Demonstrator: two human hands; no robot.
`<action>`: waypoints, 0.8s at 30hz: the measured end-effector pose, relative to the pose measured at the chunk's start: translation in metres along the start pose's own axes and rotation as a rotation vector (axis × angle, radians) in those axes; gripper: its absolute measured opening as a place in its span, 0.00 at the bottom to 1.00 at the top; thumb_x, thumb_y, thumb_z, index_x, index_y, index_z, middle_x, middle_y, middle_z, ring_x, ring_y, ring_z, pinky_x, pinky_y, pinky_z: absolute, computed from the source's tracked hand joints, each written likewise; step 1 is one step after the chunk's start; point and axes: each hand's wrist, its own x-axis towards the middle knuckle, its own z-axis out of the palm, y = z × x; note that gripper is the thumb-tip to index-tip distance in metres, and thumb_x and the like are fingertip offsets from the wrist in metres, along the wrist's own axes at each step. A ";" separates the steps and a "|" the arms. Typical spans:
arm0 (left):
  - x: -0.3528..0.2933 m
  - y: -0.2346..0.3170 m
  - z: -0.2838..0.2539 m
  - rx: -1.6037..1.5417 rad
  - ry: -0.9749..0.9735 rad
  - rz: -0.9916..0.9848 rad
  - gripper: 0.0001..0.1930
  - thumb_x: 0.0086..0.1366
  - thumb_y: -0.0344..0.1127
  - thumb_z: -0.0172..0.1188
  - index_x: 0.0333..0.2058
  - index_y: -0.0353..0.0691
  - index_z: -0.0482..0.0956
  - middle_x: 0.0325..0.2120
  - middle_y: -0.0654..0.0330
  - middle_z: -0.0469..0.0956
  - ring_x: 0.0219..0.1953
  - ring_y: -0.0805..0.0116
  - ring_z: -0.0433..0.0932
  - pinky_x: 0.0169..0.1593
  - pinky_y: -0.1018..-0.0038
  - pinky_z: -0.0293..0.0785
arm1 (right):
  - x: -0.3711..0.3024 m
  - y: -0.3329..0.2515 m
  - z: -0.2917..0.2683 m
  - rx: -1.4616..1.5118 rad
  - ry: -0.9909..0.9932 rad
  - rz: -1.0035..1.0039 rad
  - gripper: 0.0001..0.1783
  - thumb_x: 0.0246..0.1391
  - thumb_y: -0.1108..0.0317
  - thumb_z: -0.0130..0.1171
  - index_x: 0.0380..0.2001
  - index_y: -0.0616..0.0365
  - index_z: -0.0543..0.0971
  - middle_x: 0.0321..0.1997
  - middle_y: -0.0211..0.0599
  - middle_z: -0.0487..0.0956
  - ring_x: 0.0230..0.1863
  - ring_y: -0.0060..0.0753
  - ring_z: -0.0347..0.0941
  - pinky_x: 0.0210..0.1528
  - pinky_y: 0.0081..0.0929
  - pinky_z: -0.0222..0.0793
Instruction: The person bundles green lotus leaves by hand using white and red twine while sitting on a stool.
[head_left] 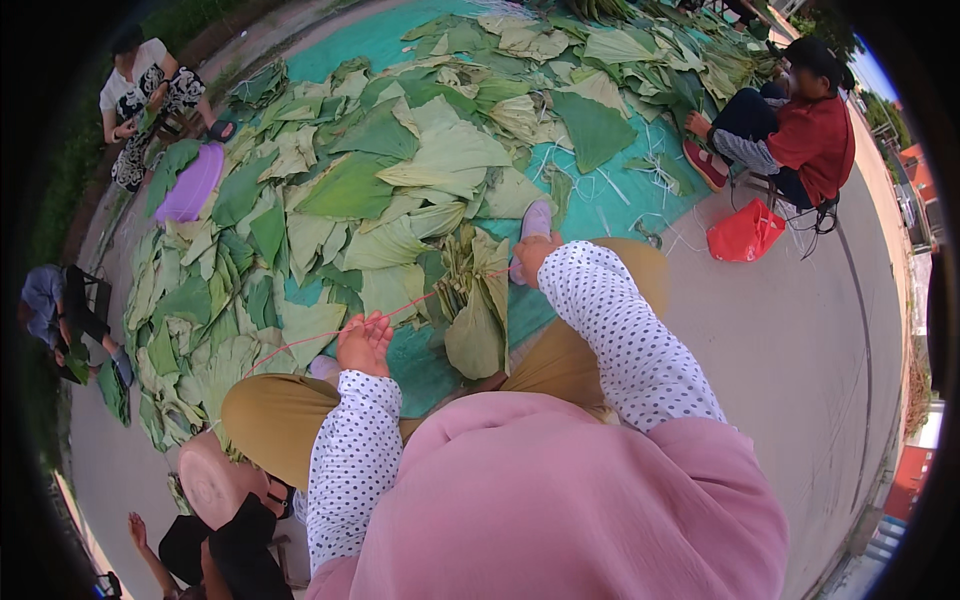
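Note:
A bundle of large green leaves (474, 335) stands upright between my knees, its gathered folded edges facing up. Across it runs a thin red string (415, 302), stretched from one hand to the other and trailing on past my left hand. My left hand (366, 345) is left of the bundle, palm partly up, fingers curled on the string. Right of the bundle and higher, my right hand (536, 258) is closed at the string's other end; its fingertips are partly hidden. Whether the string passes around the back of the bundle I cannot tell.
Loose leaves (350, 190) cover a green tarp (590, 190) ahead. White strips (610, 185) lie at its right. A person in red (815, 150) sits beside a red bag (745, 232). Others sit at left near a purple basin (192, 185); a pink tub (215, 480) stands at lower left.

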 end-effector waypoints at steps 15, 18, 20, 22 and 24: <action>-0.025 -0.051 0.013 0.014 0.017 -0.095 0.08 0.72 0.32 0.42 0.45 0.37 0.67 0.36 0.49 0.80 0.31 0.63 0.81 0.33 0.68 0.78 | -0.025 -0.072 0.055 -0.060 0.131 -0.412 0.20 0.50 0.59 0.61 0.48 0.47 0.77 0.46 0.32 0.77 0.56 0.38 0.69 0.68 0.59 0.40; -0.024 -0.053 0.009 0.001 0.015 -0.090 0.08 0.71 0.32 0.43 0.45 0.37 0.67 0.36 0.48 0.80 0.29 0.63 0.81 0.30 0.70 0.78 | -0.031 -0.068 0.054 0.002 0.117 -0.367 0.17 0.49 0.63 0.60 0.45 0.45 0.78 0.45 0.33 0.76 0.56 0.37 0.69 0.67 0.57 0.44; -0.023 -0.055 0.018 0.017 0.025 -0.104 0.07 0.72 0.32 0.42 0.44 0.38 0.66 0.37 0.48 0.80 0.33 0.60 0.81 0.36 0.66 0.78 | -0.031 -0.056 0.054 -0.015 0.123 -0.358 0.17 0.48 0.63 0.60 0.45 0.45 0.78 0.46 0.33 0.76 0.56 0.37 0.69 0.66 0.56 0.45; -0.019 -0.056 0.016 -0.014 0.026 -0.097 0.08 0.72 0.32 0.42 0.44 0.37 0.66 0.36 0.48 0.80 0.30 0.62 0.81 0.32 0.68 0.78 | -0.031 -0.052 0.064 0.005 0.132 -0.353 0.18 0.47 0.63 0.61 0.45 0.44 0.79 0.47 0.32 0.77 0.57 0.36 0.68 0.66 0.56 0.46; -0.017 -0.061 0.021 -0.009 0.027 -0.083 0.09 0.71 0.32 0.43 0.44 0.35 0.66 0.33 0.49 0.80 0.27 0.63 0.81 0.28 0.70 0.78 | -0.029 -0.041 0.076 0.022 0.138 -0.346 0.18 0.46 0.63 0.61 0.45 0.44 0.79 0.47 0.33 0.77 0.57 0.36 0.68 0.66 0.54 0.46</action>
